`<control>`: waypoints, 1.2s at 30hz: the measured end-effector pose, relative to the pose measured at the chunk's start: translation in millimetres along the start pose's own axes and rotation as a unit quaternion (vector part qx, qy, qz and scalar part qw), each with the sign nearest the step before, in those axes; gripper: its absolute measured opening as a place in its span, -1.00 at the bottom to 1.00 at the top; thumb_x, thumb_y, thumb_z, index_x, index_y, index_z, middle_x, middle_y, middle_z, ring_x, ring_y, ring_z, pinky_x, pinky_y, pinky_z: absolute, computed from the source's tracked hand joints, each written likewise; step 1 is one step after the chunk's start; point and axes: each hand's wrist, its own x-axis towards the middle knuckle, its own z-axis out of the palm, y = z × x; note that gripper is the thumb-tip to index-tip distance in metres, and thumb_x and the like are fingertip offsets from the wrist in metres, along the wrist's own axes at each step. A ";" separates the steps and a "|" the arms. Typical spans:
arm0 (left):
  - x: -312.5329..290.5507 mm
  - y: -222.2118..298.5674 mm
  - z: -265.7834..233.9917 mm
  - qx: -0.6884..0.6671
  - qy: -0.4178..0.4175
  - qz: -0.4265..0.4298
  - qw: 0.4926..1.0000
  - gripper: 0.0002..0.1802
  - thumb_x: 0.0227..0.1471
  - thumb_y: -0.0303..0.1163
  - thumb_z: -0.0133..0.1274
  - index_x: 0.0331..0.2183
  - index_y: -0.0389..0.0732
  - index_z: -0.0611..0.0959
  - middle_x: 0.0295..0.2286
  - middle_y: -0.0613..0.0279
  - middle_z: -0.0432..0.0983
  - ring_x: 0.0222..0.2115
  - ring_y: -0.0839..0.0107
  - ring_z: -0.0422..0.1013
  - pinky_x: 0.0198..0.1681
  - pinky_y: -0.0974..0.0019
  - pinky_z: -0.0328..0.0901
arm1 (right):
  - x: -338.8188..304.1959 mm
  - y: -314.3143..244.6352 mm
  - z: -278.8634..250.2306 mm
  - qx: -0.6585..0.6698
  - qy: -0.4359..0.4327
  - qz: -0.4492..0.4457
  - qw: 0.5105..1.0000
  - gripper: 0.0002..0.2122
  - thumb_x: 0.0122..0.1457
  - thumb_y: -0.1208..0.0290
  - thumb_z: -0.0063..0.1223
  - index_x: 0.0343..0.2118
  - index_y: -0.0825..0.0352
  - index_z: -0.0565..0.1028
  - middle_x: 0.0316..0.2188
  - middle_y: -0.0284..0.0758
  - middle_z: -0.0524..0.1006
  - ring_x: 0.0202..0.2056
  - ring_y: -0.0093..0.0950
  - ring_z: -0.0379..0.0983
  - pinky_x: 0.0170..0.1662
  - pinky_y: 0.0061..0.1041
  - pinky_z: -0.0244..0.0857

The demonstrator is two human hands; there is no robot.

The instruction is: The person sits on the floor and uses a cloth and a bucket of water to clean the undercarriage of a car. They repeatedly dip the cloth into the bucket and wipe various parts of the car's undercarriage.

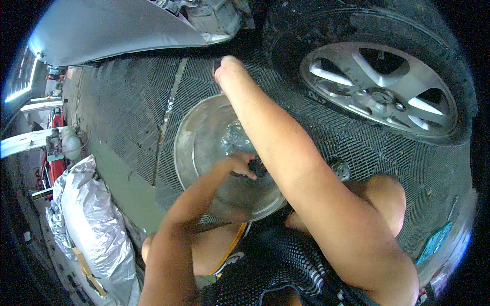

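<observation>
A large round metal basin (pixel 188 153) sits on the floor in front of me, with what looks like shiny clear liquid or plastic inside. My left hand (pixel 242 164) reaches into it, its fingers closed round a small black object (pixel 256 167). My right forearm crosses over the basin and hides part of that object and the basin's right side. Beyond the far rim, my right hand (pixel 228 70) is closed, its fingers curled away from view. Whatever it may hold does not show.
A car wheel with a silver rim (pixel 380 102) stands at the far right. At the far left is a silver-grey car body panel (pixel 117 28). A crumpled silver cover (pixel 92 219) lies left of me. Black grating (pixel 138 97) covers the floor. A teal flat object (pixel 435 242) lies right.
</observation>
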 end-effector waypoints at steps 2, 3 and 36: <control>-22.8 -11.6 -10.9 0.057 0.072 0.060 0.994 -0.21 -0.25 -0.07 0.36 0.06 -0.09 0.54 -0.09 -0.03 0.55 -0.03 0.01 0.44 0.09 0.11 0.29 | 6.4 -1.3 -5.5 -0.053 -0.022 -0.019 0.998 -0.78 0.21 0.44 -0.06 -0.17 0.44 0.51 -0.18 0.00 0.57 -0.24 -0.14 0.51 -0.19 -0.09 0.43; -55.1 12.4 -40.5 0.074 0.115 0.061 0.989 -0.23 -0.25 -0.10 0.36 0.05 -0.10 0.54 -0.11 -0.03 0.56 -0.05 0.02 0.45 0.08 0.13 0.30 | 1.4 -0.4 -3.8 0.037 -0.014 0.003 0.999 -0.77 0.21 0.44 -0.07 -0.15 0.44 0.50 -0.18 -0.01 0.57 -0.23 -0.14 0.51 -0.19 -0.11 0.43; -128.5 34.4 -148.7 0.133 0.711 -0.122 0.680 -0.71 0.01 -0.47 0.03 -0.18 -0.34 0.45 -0.27 -0.13 0.43 -0.21 -0.14 0.40 -0.16 -0.03 0.32 | -35.6 13.5 100.8 0.564 -0.009 0.061 0.824 -0.36 0.30 0.09 -0.07 0.37 0.18 0.04 0.32 -0.03 0.17 0.30 -0.14 0.16 0.35 -0.20 0.03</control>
